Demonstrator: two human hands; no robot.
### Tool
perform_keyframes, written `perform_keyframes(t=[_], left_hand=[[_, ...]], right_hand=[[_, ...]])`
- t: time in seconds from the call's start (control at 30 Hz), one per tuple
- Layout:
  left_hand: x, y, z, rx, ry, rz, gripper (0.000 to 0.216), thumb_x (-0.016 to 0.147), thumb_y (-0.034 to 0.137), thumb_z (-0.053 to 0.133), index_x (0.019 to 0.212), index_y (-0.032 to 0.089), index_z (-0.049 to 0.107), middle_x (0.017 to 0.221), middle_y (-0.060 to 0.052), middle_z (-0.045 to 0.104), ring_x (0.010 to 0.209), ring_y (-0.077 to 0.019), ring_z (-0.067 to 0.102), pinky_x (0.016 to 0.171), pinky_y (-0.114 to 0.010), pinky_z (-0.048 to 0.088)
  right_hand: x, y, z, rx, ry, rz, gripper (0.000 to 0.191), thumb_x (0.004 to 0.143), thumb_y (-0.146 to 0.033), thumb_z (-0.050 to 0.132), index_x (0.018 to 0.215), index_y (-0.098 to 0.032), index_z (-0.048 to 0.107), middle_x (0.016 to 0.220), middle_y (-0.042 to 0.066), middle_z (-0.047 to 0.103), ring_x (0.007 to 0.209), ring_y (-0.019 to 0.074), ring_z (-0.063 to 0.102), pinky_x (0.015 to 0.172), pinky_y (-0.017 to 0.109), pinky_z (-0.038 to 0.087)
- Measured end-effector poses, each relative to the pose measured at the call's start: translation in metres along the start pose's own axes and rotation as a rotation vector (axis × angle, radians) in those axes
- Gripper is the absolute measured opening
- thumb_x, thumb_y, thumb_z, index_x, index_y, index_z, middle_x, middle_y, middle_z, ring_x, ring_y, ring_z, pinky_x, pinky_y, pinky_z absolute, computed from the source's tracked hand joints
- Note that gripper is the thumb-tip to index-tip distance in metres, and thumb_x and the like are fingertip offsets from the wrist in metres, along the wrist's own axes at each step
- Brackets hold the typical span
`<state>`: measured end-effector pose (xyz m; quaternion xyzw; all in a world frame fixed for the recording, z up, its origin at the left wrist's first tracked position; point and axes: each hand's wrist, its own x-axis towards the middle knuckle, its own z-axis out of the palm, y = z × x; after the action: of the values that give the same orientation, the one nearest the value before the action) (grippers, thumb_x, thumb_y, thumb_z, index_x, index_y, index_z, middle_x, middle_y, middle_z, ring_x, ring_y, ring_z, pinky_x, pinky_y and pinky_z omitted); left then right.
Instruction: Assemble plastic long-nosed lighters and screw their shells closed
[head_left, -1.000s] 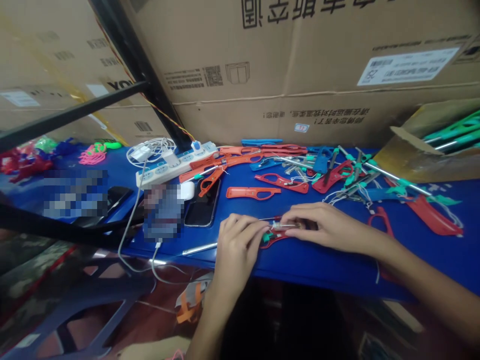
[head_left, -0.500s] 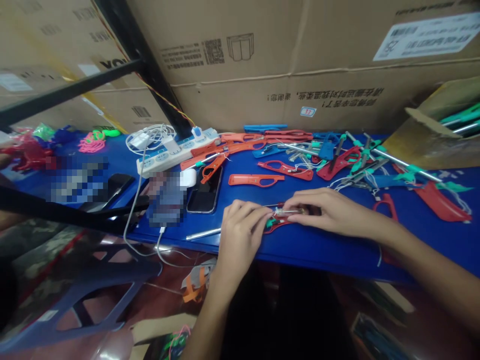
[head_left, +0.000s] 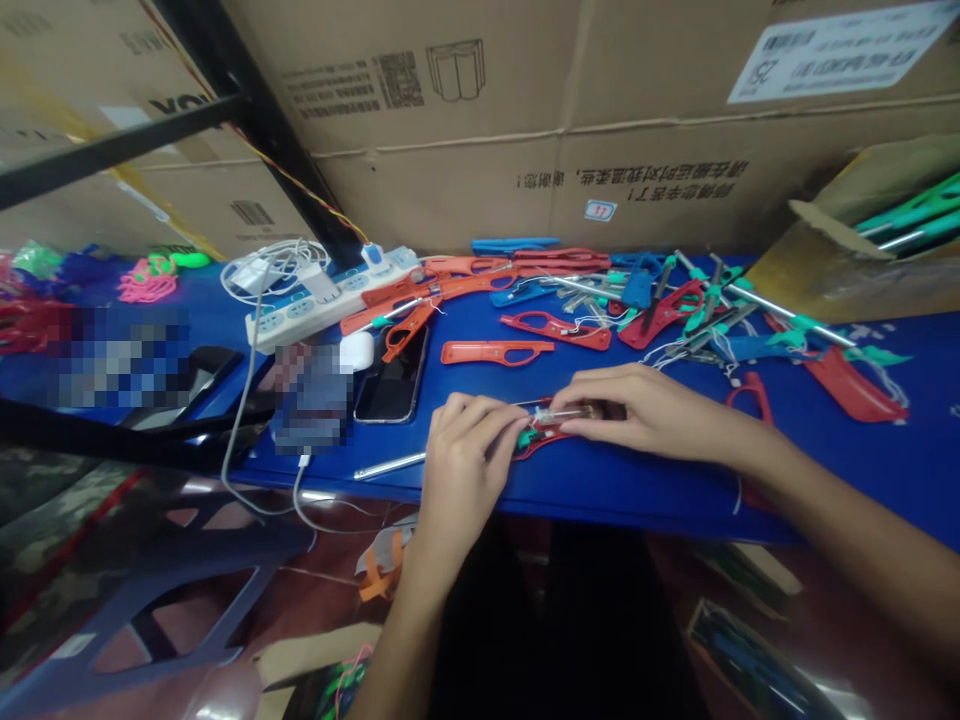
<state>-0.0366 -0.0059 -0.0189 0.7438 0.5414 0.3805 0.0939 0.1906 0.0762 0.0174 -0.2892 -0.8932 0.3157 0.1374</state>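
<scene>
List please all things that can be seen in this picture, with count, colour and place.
table: one, blue, across the middle
red part: one, with green piece, under both hands
orange handle: one, lying behind the hands
loose handles and rods: many, red, orange, blue, green, silver, at the back right
rod: one, silver, front edge, left of the hands
phone: one, black, left of the orange handle
power strip: one, white, with chargers and cables, back left
cartons: several, brown, stacked behind the table
open box: one, brown, far right, green rods inside
left hand: fingers pinching the red part's left end
right hand: fingers pressing on the part's top
</scene>
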Motion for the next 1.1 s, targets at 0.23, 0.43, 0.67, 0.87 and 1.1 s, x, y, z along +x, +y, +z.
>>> perform_keyframes(t=[0.23, 0.43, 0.67, 0.87, 1.1], left_hand=[[0.0007, 0.0004, -0.0009, -0.025, 0.011, 0.005, 0.011, 0.098, 0.022, 0.063, 0.099, 0.022, 0.073, 0.097, -0.003, 0.075, 0.089, -0.0203, 0.057, 0.081, -0.039, 0.045], [0.0015, 0.0001, -0.0012, -0.050, -0.021, -0.012, 0.011, 0.099, 0.023, 0.061, 0.100, 0.023, 0.073, 0.098, -0.003, 0.075, 0.093, -0.0208, 0.059, 0.083, -0.039, 0.046], [0.0029, -0.0005, -0.0033, -0.068, -0.049, -0.028, 0.011, 0.100, 0.023, 0.060, 0.099, 0.023, 0.071, 0.097, -0.003, 0.074, 0.093, -0.0207, 0.059, 0.084, -0.038, 0.046], [0.0052, -0.0027, -0.0041, -0.101, -0.079, -0.049, 0.011, 0.099, 0.025, 0.061, 0.096, 0.024, 0.072, 0.096, -0.002, 0.075, 0.094, -0.0202, 0.060, 0.085, -0.038, 0.045], [0.0049, -0.0049, -0.0049, -0.121, -0.087, -0.068, 0.012, 0.098, 0.026, 0.062, 0.095, 0.025, 0.074, 0.095, -0.002, 0.075, 0.094, -0.0208, 0.061, 0.085, -0.038, 0.046]], right_hand=[[-0.0002, 0.0006, 0.0014, -0.038, 0.016, 0.002, 0.026, 0.099, -0.041, 0.058, 0.112, -0.024, 0.072, 0.102, 0.003, 0.073, 0.086, 0.0170, 0.065, 0.074, 0.027, 0.044], [-0.0006, 0.0023, 0.0024, -0.031, 0.018, -0.017, 0.026, 0.100, -0.041, 0.057, 0.113, -0.024, 0.072, 0.102, 0.004, 0.073, 0.086, 0.0172, 0.064, 0.074, 0.028, 0.044], [-0.0015, 0.0023, 0.0027, -0.043, 0.016, -0.030, 0.026, 0.101, -0.041, 0.055, 0.113, -0.025, 0.071, 0.104, 0.004, 0.072, 0.088, 0.0175, 0.065, 0.075, 0.028, 0.044], [-0.0018, 0.0048, 0.0068, -0.071, 0.047, -0.063, 0.027, 0.102, -0.042, 0.054, 0.114, -0.024, 0.071, 0.102, 0.003, 0.071, 0.087, 0.0161, 0.065, 0.074, 0.028, 0.044], [-0.0021, 0.0039, 0.0089, -0.094, 0.048, -0.096, 0.027, 0.103, -0.041, 0.053, 0.115, -0.023, 0.070, 0.102, 0.003, 0.071, 0.088, 0.0160, 0.065, 0.074, 0.027, 0.044]])
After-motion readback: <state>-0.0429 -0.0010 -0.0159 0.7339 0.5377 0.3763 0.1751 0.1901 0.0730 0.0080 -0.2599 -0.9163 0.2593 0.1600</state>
